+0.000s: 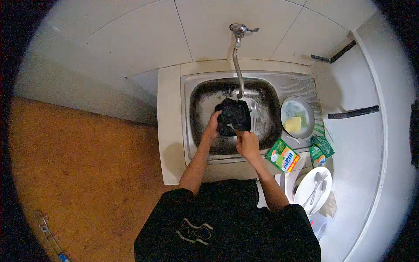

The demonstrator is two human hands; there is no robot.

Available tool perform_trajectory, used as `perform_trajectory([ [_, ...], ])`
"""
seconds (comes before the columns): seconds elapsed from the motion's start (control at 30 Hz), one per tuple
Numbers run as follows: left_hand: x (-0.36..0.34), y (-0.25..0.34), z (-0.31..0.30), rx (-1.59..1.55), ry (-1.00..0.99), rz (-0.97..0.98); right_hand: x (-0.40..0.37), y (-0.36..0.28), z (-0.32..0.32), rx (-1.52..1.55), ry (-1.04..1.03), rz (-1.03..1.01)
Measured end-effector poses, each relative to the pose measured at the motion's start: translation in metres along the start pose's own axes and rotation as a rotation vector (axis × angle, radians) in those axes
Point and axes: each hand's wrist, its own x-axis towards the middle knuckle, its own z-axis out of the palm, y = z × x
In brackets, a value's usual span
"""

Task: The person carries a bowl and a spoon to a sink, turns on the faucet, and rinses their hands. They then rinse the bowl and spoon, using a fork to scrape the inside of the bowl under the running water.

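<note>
Over the metal sink [201, 96], just under the faucet spout, my left hand [213, 124] grips the left edge of a black squarish item [235, 114]; whether it is a tray or a container I cannot tell. My right hand [248, 143] is closed around a utensil [231, 126], whose pale tip rests against the black item's lower part. The rest of the utensil is hidden in the fist. A fork [253, 105] lies in the basin to the right of the black item.
Right of the basin stands a soapy bowl [310, 114] with a yellow sponge [293, 124]. Green packets [283, 155] lie on the counter edge. A white plate with cutlery [321, 198] sits lower right. The faucet [238, 56] hangs over the sink.
</note>
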Motion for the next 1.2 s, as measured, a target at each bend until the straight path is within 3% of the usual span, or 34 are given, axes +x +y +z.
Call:
perform_trajectory([
  [0.07,0.005,-0.003,0.001,-0.041,-0.034,0.088,-0.006,0.001,-0.001,0.001,0.07,-0.053],
  [0.17,0.005,-0.003,0.003,-0.062,-0.031,0.05,-0.005,0.004,-0.001,0.055,0.099,-0.136],
  [0.23,0.003,-0.001,0.004,-0.08,-0.042,0.019,0.002,0.0,-0.008,0.162,-0.057,0.028],
  [0.33,0.008,-0.006,0.001,-0.077,-0.057,0.017,0.004,0.003,0.005,0.162,-0.011,0.125],
  [0.5,0.016,-0.011,-0.002,-0.101,-0.057,-0.019,0.0,0.019,0.024,0.137,-0.005,0.054],
  [0.6,0.01,-0.007,0.006,-0.098,-0.042,0.029,-0.004,0.018,0.019,0.133,-0.034,0.017],
  [0.67,0.01,-0.001,0.011,0.075,-0.035,0.24,-0.007,0.015,0.011,0.133,-0.049,0.01],
  [0.77,-0.002,0.011,0.024,0.071,-0.061,0.293,-0.01,0.012,0.005,0.103,-0.143,0.068],
  [1.0,-0.006,0.013,0.02,0.057,-0.018,0.259,-0.016,0.025,0.009,0.133,-0.082,0.006],
  [1.2,-0.001,0.018,0.015,0.187,-0.082,0.381,-0.005,0.034,0.007,0.093,-0.046,-0.043],
])
